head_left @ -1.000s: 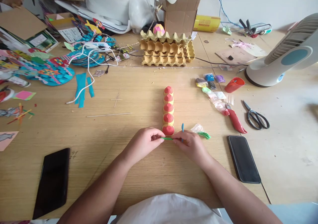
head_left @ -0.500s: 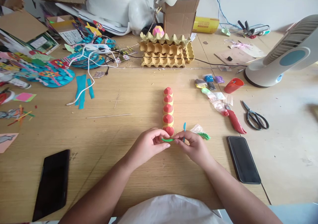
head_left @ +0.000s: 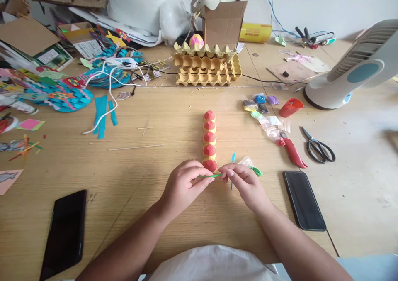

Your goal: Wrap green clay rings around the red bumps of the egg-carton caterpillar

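My left hand (head_left: 186,184) is closed, with thumb and fingers pinching a thin green clay strip (head_left: 214,175). My right hand (head_left: 244,182) is closed too, its fingertips at the strip's right end. A slim blue clay tool (head_left: 233,158) stands out above and below the right fingers, which seem to hold it; the grip itself is hidden. Just beyond my hands lies a row of yellow egg-carton cups (head_left: 214,156) topped with red caps (head_left: 209,137). A clear packet with green clay (head_left: 256,171) rests beside my right hand.
Scissors (head_left: 320,146), a red-handled knife (head_left: 294,152), a red cup (head_left: 290,107) and clay packets (head_left: 259,99) lie to the right. Phones (head_left: 304,200) (head_left: 64,231) flank my forearms. Egg cartons (head_left: 202,80) and a fan (head_left: 329,90) stand behind. Thin sticks (head_left: 136,147) lie left.
My right hand has turned slightly, its thumb now higher, and the blue tool has shifted a little right with more of its lower end showing. The left hand still pinches the green strip.
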`<state>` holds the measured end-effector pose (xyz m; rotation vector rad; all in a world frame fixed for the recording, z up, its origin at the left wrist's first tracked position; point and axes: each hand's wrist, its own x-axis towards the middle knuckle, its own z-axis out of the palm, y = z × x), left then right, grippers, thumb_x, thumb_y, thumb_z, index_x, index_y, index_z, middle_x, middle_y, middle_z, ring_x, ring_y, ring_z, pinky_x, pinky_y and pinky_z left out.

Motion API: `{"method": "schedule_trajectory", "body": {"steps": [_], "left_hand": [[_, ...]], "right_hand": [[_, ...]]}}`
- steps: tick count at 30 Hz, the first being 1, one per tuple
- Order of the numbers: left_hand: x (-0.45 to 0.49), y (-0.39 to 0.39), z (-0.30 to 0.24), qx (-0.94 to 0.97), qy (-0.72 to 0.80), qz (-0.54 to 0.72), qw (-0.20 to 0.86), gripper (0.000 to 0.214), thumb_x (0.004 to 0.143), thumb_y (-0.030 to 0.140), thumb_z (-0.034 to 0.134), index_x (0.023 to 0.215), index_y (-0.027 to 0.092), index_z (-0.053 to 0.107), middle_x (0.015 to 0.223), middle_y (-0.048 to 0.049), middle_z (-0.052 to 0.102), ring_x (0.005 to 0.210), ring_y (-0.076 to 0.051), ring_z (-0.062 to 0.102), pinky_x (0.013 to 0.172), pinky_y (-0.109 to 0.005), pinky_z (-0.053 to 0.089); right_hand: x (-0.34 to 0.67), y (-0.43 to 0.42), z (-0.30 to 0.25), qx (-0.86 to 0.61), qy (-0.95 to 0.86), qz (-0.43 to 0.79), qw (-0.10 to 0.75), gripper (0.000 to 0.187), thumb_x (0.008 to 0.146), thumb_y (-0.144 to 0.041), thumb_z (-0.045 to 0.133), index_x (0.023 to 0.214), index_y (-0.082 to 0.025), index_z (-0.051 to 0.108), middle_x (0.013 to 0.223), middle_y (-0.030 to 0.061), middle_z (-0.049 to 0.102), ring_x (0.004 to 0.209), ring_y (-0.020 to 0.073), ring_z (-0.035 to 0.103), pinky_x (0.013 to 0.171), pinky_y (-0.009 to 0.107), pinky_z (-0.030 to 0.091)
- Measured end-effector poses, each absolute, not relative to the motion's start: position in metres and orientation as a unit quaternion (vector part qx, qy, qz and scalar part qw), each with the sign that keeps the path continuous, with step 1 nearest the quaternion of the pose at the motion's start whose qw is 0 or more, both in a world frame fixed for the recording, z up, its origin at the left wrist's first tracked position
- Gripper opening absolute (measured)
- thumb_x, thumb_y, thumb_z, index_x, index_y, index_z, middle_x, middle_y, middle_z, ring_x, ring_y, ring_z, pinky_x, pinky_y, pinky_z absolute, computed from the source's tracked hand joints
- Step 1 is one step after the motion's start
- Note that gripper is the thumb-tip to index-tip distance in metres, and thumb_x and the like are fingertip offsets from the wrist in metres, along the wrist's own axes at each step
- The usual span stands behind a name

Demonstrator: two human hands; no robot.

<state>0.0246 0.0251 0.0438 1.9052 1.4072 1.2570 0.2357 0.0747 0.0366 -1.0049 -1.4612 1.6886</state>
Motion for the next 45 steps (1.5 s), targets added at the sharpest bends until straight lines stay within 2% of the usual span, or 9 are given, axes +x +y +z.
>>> {"method": "schedule_trajectory", "body": {"steps": [6,10,13,20,25,31,36,45], "left_hand": [[0.026,0.024,0.045,0.746,0.494,0.427,0.131,0.002,0.093,0.018,0.073,0.093,0.019,0.074,0.083,-0.0016,0.071,0.078,-0.014,0.063,0.073,-0.027,0.052],[0.027,0.022,0.047,0.775,0.481,0.408,0.048,0.004,0.092,0.022,0.075,0.092,0.018,0.074,0.079,-0.0023,0.069,0.074,-0.016,0.058,0.07,-0.03,0.049],[0.026,0.021,0.047,0.786,0.471,0.4,0.022,0.008,0.091,0.024,0.076,0.096,0.018,0.075,0.08,-0.0024,0.069,0.073,-0.016,0.058,0.07,-0.03,0.05],[0.025,0.022,0.046,0.783,0.47,0.403,0.054,0.012,0.093,0.024,0.074,0.105,0.02,0.075,0.085,-0.0017,0.073,0.075,-0.015,0.064,0.071,-0.027,0.053],[0.027,0.023,0.046,0.791,0.453,0.405,0.073,0.023,0.093,0.02,0.074,0.115,0.02,0.071,0.089,-0.0017,0.075,0.078,-0.015,0.067,0.076,-0.029,0.055],[0.027,0.022,0.048,0.779,0.431,0.447,0.092,0.017,0.091,0.013,0.075,0.107,0.02,0.073,0.086,-0.0014,0.075,0.076,-0.014,0.066,0.075,-0.028,0.055],[0.025,0.022,0.048,0.78,0.423,0.452,0.086,0.016,0.089,0.019,0.078,0.104,0.02,0.073,0.085,-0.0021,0.075,0.076,-0.015,0.066,0.072,-0.029,0.056],[0.028,0.023,0.048,0.767,0.432,0.456,0.131,0.017,0.092,0.01,0.073,0.105,0.022,0.073,0.086,-0.002,0.075,0.078,-0.014,0.067,0.074,-0.028,0.058]], "right_hand": [[0.233,0.073,0.039,-0.349,-0.563,0.672,0.331,0.036,0.096,-0.054,0.067,0.095,-0.02,0.078,0.091,0.0058,0.076,0.08,0.0178,0.065,0.078,0.031,0.054],[0.232,0.071,0.037,-0.34,-0.549,0.698,0.309,0.032,0.091,-0.052,0.075,0.091,-0.02,0.079,0.079,0.0034,0.073,0.073,0.0158,0.062,0.071,0.028,0.051],[0.231,0.07,0.035,-0.355,-0.541,0.697,0.309,0.029,0.085,-0.049,0.081,0.086,-0.02,0.08,0.073,0.0021,0.071,0.068,0.0144,0.06,0.067,0.027,0.05],[0.229,0.067,0.031,-0.346,-0.52,0.711,0.323,0.029,0.079,-0.046,0.087,0.09,-0.021,0.079,0.076,0.0014,0.073,0.067,0.0138,0.061,0.066,0.027,0.053],[0.227,0.066,0.031,-0.344,-0.526,0.715,0.305,0.03,0.084,-0.05,0.082,0.088,-0.02,0.078,0.072,0.0011,0.071,0.065,0.0138,0.061,0.066,0.028,0.053],[0.229,0.065,0.034,-0.343,-0.523,0.719,0.303,0.033,0.083,-0.052,0.083,0.088,-0.02,0.075,0.072,0.0007,0.071,0.065,0.0145,0.062,0.068,0.029,0.054],[0.231,0.065,0.035,-0.333,-0.538,0.715,0.296,0.03,0.089,-0.049,0.077,0.085,-0.019,0.077,0.072,0.0018,0.071,0.067,0.0143,0.063,0.067,0.028,0.053],[0.23,0.064,0.033,-0.356,-0.531,0.704,0.31,0.03,0.081,-0.048,0.085,0.088,-0.02,0.076,0.071,0.0006,0.07,0.066,0.0146,0.061,0.066,0.029,0.052]]}}
